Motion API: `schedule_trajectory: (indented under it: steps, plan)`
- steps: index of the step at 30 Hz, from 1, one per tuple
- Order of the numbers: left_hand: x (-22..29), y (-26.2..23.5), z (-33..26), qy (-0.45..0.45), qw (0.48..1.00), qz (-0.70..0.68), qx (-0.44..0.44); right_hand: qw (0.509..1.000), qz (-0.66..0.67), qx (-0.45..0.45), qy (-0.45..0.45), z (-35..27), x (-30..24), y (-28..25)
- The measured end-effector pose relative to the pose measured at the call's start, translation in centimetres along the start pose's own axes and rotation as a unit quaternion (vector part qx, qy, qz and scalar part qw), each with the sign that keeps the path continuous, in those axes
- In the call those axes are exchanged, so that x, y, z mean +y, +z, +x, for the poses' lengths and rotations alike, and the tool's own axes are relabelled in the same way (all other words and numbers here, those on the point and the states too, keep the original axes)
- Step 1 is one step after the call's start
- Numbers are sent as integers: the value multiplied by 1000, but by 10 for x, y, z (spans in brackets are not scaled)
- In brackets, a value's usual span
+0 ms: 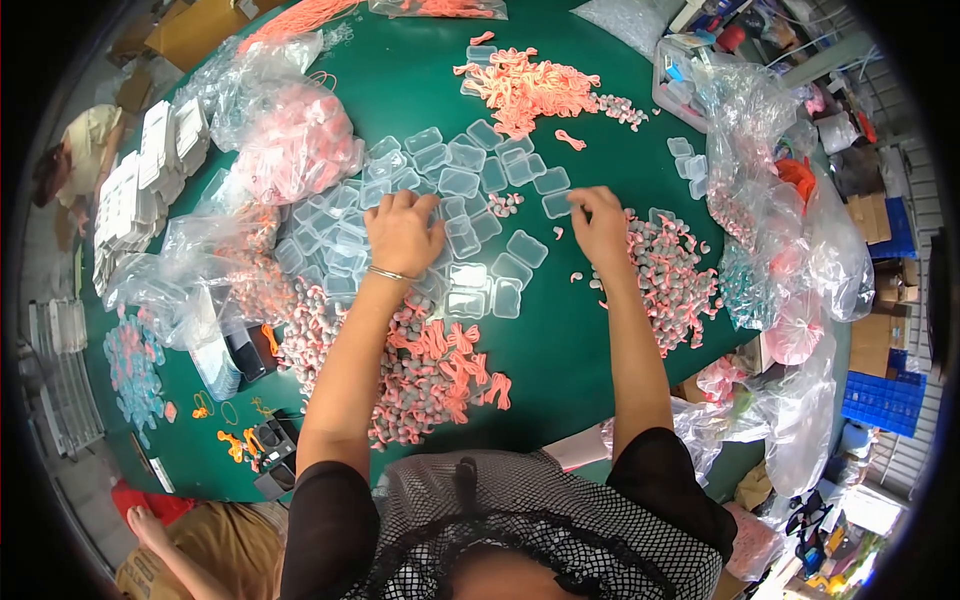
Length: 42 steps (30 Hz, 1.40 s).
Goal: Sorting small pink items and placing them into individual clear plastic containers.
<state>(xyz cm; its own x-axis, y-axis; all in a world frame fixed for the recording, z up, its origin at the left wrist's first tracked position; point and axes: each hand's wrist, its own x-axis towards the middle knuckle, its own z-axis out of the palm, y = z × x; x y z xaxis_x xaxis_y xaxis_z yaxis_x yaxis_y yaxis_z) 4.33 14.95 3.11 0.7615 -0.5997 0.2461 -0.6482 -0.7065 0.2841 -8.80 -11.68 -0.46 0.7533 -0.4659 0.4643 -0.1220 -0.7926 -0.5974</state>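
My left hand (403, 232) lies palm down over a spread of small clear plastic boxes (330, 225), its fingers apart and resting on them. A bracelet (390, 273) circles that wrist. My right hand (600, 232) is bent at the right end of the spread, thumb and forefinger at the edge of a clear plastic box (556, 205); its other fingers are partly hidden. Between my hands sits a small cluster of grey-and-pink pieces (505, 205). More such earplug-like pieces are heaped beside my right forearm (668, 275) and under my left forearm (405, 405).
Bundled orange cords (535, 88) lie at the far side of the green table (540, 370). Bags of pink pieces (295, 145) and white card stacks (165, 150) stand left. Clear bags (790, 250) line the right edge. Another person (215, 550) sits at lower left.
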Motion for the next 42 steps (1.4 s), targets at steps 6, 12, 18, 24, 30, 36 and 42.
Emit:
schedule_trajectory:
  steps: [6,12,18,24,30,36,42]
  plan:
    - [14,-3,9,64,995,-57,42,978,-85,-168,-85,-24,-18,-21]
    - [64,41,28,117,992,-54,11,981,-77,-164,-66,-26,-10,-7]
    - [70,54,35,133,991,-8,31,987,-54,-137,-72,-26,-9,-3]
    - [77,63,28,156,984,-55,72,989,-53,-122,-66,-25,-3,-1]
    - [81,69,14,150,986,-68,8,984,-70,-133,-91,-23,-8,-6]
    - [85,69,12,78,989,-124,4,984,-52,-131,-112,-24,-10,-5]
    - [88,74,16,121,989,-87,8,983,-14,-146,-110,-22,-12,-6]
